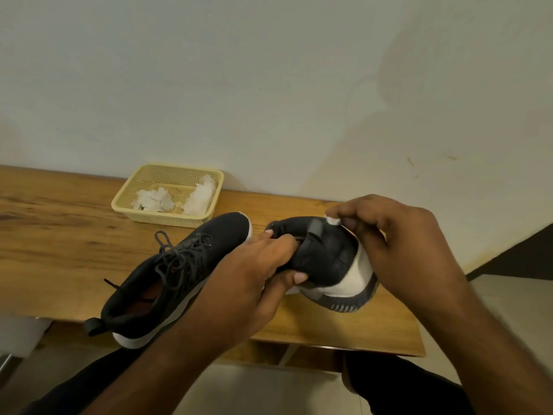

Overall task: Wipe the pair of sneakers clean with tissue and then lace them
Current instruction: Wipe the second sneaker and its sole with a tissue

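Fingers of your left hand (263,265) curl round the collar of the raised sneaker (326,259), held heel-up just above the desk (59,235); your right hand (386,235) pinches a tissue wad (332,220) against its heel. Light, soft knit upper that will likely buckle, so grip collar or firm sole; the laced sneaker (167,277) lies beside it. The basket (167,191) behind holds crumpled tissues (176,197).
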